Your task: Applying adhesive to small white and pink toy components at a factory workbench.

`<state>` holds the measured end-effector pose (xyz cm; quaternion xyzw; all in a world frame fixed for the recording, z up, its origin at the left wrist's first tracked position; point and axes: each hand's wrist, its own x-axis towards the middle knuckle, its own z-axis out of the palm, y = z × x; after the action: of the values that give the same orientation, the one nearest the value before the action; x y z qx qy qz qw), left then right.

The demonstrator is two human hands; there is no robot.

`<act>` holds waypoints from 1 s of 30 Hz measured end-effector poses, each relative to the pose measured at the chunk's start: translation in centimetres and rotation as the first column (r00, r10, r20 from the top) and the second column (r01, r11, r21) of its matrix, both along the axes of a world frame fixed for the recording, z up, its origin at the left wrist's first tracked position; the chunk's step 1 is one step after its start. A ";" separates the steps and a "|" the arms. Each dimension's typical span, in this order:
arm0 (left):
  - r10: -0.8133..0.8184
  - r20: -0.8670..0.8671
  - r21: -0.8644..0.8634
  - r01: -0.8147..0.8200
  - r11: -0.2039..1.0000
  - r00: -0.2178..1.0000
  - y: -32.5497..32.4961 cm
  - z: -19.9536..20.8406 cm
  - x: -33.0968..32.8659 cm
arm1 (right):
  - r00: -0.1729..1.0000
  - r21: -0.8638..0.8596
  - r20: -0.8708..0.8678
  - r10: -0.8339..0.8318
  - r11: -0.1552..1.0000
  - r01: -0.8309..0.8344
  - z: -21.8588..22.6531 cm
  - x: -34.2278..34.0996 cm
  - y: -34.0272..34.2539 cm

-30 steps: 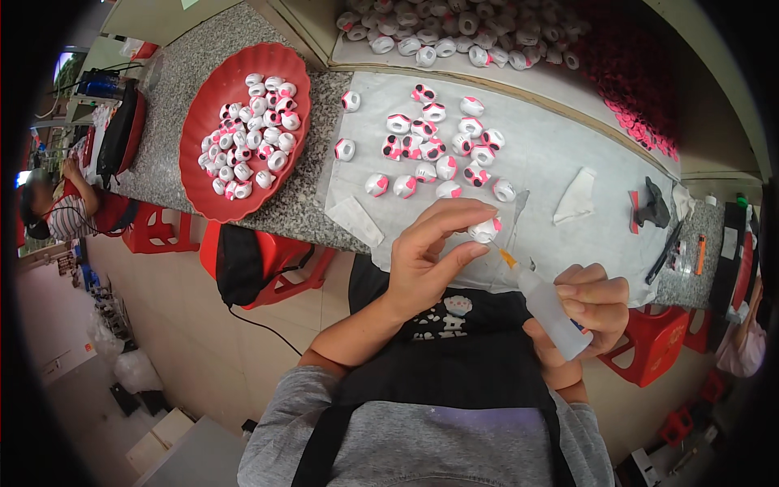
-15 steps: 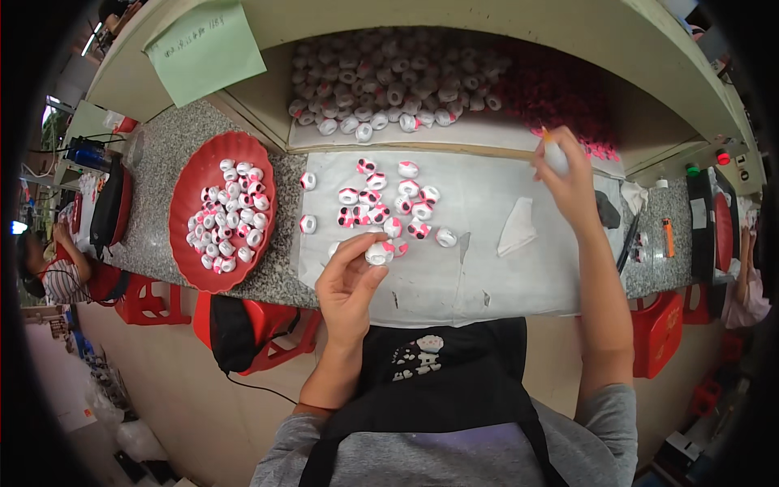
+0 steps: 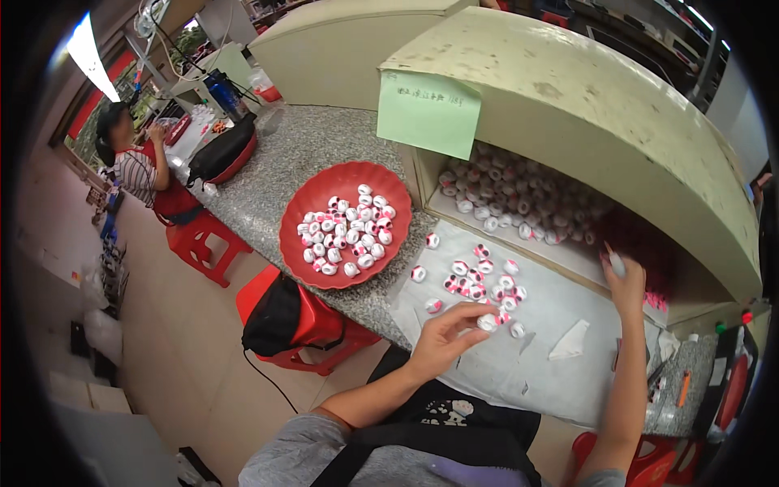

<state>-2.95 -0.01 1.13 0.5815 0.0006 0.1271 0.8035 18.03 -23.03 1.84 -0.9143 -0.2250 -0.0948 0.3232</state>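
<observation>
The hands were both occupied. The left hand [image 3: 445,341], below and right of the frame's centre, was pinched nearly closed, with thumb and fingertips gripping a white rounded piece [image 3: 488,323] above a pale sheet [image 3: 560,385]. The right hand [image 3: 626,288], at the right of the frame, was curled around a translucent bottle [image 3: 617,265]. The bottle's orange tip [image 3: 608,247] pointed upward, in front of the compartment opening.

The pale sheet covered part of the speckled surface [image 3: 324,134] at lower right of centre. A group of white, pink and black pieces [image 3: 475,276] lay on it, just above and beside the left hand. A white scrap [image 3: 570,341] lay on the sheet between the hands. A red fluted bowl [image 3: 312,191], left of the frame's centre, rested on the surface and contained similar pieces.

Inside the compartment, at upper right of centre, was a heap of white pieces [image 3: 519,195]; small pink parts [image 3: 656,302] were visible just right of the right hand. A green note [image 3: 428,114] hung over the compartment's upper left corner. An orange stick-shaped item [image 3: 683,388] lay at lower right.
</observation>
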 end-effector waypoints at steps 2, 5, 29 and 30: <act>-0.108 0.035 -0.090 0.110 0.990 0.994 -0.6 -0.7 0.7 | 0.925 0.314 -0.367 0.100 0.949 0.022 3.2 -4.5 1.6; -0.213 0.075 -0.073 0.218 0.973 0.974 -2.4 0.0 1.5 | 0.817 0.494 -0.503 0.281 0.869 0.005 3.1 -9.6 2.8; -0.154 0.102 0.291 0.118 0.949 0.983 -1.5 -0.8 0.7 | 0.720 0.751 -0.537 0.441 0.638 0.170 1.8 -17.0 6.3; -0.154 0.095 0.290 0.121 0.949 0.983 -1.4 -0.8 0.7 | 0.716 0.753 -0.532 0.451 0.639 0.156 1.7 -17.1 6.4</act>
<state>-2.24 -1.38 0.32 0.6806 -0.1050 0.1031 0.7177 0.98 -16.67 3.53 -0.6375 -0.1101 0.1913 0.7381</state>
